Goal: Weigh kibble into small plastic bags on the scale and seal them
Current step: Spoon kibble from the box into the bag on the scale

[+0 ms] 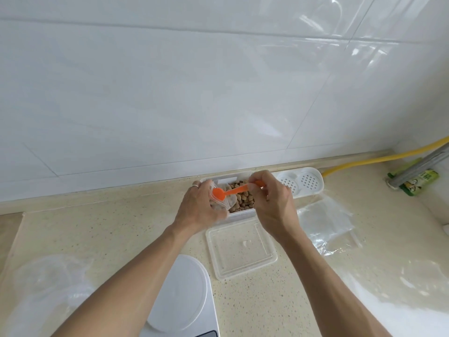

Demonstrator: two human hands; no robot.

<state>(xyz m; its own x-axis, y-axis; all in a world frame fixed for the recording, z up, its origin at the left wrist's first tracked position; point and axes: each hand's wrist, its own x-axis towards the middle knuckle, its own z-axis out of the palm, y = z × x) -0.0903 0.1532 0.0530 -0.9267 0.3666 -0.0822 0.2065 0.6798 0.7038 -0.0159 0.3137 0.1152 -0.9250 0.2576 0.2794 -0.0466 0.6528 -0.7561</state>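
A clear plastic box [243,214] of brown kibble [243,200] stands by the wall. My left hand [199,205] grips a small clear bag [224,203] with some kibble in it, held at the box's left end. My right hand [272,200] pinches the handle of an orange spoon [230,190], whose bowl sits at the bag's mouth. The white scale [179,295] lies near me, partly under my left forearm, with nothing on its platter.
The box's clear lid [240,251] lies between scale and box. Clear bags [325,222] lie to the right, more plastic [46,283] at the left. A white perforated tray [301,182], yellow hose [379,159] and green packet [420,183] are at the back right.
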